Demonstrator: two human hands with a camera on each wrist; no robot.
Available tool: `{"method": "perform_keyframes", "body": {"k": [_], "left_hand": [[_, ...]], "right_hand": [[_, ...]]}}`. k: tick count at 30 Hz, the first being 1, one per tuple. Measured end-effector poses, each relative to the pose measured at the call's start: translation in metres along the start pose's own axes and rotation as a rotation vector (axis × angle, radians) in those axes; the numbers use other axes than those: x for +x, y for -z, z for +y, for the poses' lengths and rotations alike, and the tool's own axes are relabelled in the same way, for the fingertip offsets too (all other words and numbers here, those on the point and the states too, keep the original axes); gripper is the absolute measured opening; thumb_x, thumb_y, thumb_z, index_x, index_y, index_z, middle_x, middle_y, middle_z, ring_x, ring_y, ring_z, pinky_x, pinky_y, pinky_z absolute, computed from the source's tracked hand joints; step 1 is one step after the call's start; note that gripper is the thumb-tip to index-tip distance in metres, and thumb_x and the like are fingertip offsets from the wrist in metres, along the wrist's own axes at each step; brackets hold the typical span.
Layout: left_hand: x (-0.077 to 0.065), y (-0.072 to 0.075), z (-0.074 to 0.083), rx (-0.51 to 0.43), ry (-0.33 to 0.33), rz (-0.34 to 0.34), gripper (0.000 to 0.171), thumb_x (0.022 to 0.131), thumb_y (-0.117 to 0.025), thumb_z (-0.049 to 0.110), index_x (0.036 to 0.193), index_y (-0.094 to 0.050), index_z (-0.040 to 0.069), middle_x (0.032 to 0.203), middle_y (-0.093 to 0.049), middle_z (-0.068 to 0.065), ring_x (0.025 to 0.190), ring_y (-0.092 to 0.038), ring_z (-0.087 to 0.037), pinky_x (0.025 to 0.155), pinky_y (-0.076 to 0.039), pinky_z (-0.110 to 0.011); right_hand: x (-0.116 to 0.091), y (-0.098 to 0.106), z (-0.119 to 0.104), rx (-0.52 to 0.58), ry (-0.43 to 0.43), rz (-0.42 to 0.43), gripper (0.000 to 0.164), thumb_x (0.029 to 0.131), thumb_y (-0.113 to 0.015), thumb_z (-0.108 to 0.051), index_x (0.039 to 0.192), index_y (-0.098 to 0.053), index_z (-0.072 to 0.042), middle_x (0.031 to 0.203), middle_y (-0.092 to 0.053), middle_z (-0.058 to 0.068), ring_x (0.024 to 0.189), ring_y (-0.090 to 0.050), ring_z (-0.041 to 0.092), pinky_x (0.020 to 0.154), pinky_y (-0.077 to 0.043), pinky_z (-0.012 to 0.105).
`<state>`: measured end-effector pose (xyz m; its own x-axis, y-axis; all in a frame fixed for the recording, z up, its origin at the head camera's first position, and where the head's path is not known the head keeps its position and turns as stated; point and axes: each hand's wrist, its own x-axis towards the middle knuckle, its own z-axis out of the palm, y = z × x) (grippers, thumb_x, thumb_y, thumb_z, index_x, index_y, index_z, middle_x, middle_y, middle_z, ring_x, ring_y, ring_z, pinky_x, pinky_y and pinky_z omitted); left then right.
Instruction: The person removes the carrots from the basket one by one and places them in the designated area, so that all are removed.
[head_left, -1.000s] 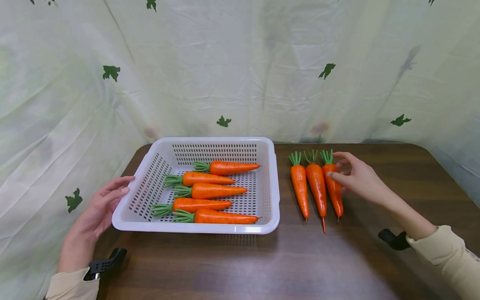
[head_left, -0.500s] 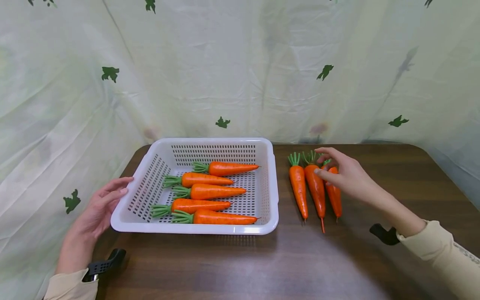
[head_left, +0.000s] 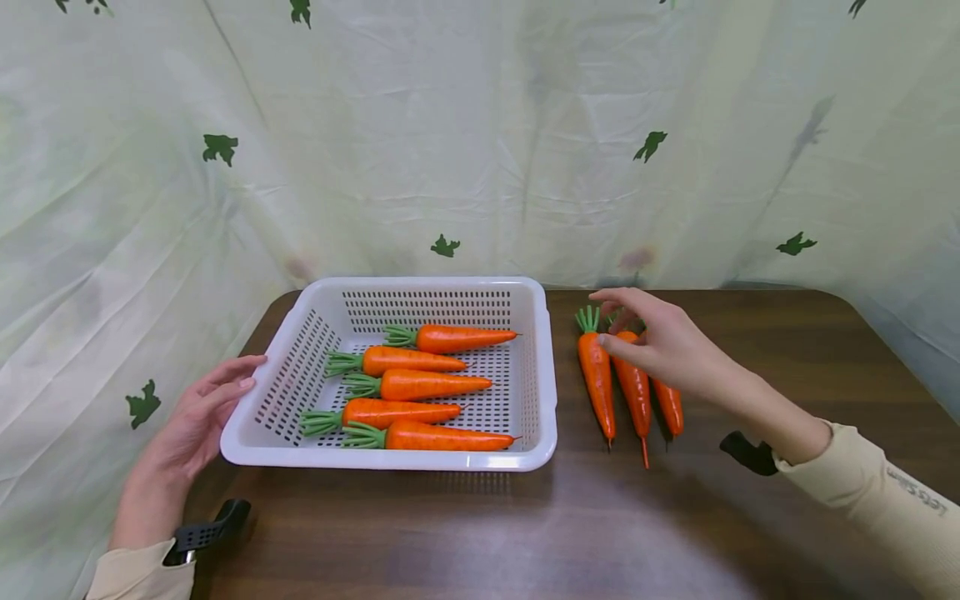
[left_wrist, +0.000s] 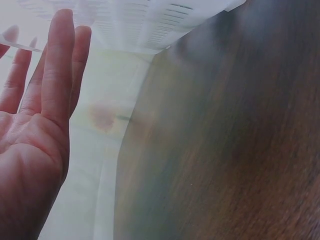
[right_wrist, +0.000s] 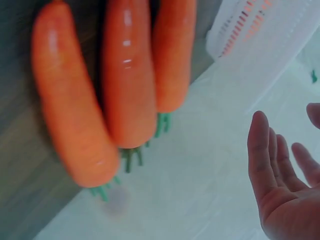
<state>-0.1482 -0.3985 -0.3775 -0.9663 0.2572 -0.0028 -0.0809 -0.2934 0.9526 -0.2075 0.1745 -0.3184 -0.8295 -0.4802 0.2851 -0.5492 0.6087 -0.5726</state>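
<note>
A white perforated plastic basket (head_left: 542, 367) holds several orange carrots (head_left: 435, 384) with green tops, lying crosswise. At the basket's left rim my left hand (head_left: 197, 417) touches it with fairly straight fingers; the left wrist view shows those fingers (left_wrist: 59, 65) against the outer wall. To the basket's right lie three more carrots side by side: a left one (head_left: 597, 383), a middle one (head_left: 633, 387) and a right one (head_left: 670, 408). My right hand (head_left: 667, 342) hovers over the upper part of the middle and right carrots, thumb and fingers apart, holding nothing.
Everything stands on a dark brown wooden table (head_left: 465, 533). A pale curtain (head_left: 420, 150) with green leaf-like shapes hangs behind the table and along its sides. Black straps with cameras (head_left: 210, 530) sit at both wrists.
My right hand has moved left from the right carrot, across the middle one, towards the left one. The carrots, the basket and my left hand stay in place.
</note>
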Motion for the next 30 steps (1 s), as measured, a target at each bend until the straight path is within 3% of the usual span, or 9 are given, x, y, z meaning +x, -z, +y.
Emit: {"method": "perform_keyframes", "body": {"k": [12,19,24,30], "left_hand": [[-0.001,0.000,0.000,0.012,-0.004,0.009,0.042,0.105,-0.035,0.004,0.133,-0.061,0.023,0.130,-0.057,0.001,0.111,-0.063,-0.020,0.085,-0.052,-0.052],[-0.002,-0.001,0.000,0.017,-0.004,0.007,0.042,0.105,-0.036,0.005,0.134,-0.060,0.023,0.130,-0.056,0.001,0.111,-0.063,-0.020,0.085,-0.052,-0.053],[-0.001,-0.001,0.000,0.009,-0.011,-0.001,0.042,0.105,-0.035,0.004,0.134,-0.060,0.022,0.131,-0.056,0.001,0.111,-0.063,-0.020,0.085,-0.052,-0.053],[0.000,-0.001,0.000,0.012,-0.013,-0.001,0.041,0.105,-0.035,0.005,0.134,-0.060,0.022,0.130,-0.057,0.000,0.111,-0.063,-0.021,0.086,-0.052,-0.052]], "right_hand": [[0.018,-0.007,-0.035,0.023,0.090,-0.083,0.047,0.093,-0.070,-0.022,0.136,-0.053,-0.019,0.117,-0.058,-0.007,0.096,-0.056,0.010,0.073,-0.055,0.030],[0.034,-0.006,-0.054,-0.032,0.157,-0.166,0.047,0.093,-0.070,-0.021,0.136,-0.053,-0.016,0.112,-0.061,-0.001,0.101,-0.058,0.014,0.074,-0.055,0.030],[0.047,-0.006,-0.065,-0.091,0.157,-0.242,0.045,0.093,-0.069,-0.023,0.135,-0.055,-0.015,0.125,-0.059,-0.002,0.096,-0.056,0.014,0.078,-0.054,0.031],[0.066,-0.005,-0.077,-0.129,0.160,-0.326,0.045,0.093,-0.067,-0.023,0.135,-0.054,-0.014,0.130,-0.057,-0.001,0.106,-0.056,0.016,0.081,-0.053,0.032]]}}
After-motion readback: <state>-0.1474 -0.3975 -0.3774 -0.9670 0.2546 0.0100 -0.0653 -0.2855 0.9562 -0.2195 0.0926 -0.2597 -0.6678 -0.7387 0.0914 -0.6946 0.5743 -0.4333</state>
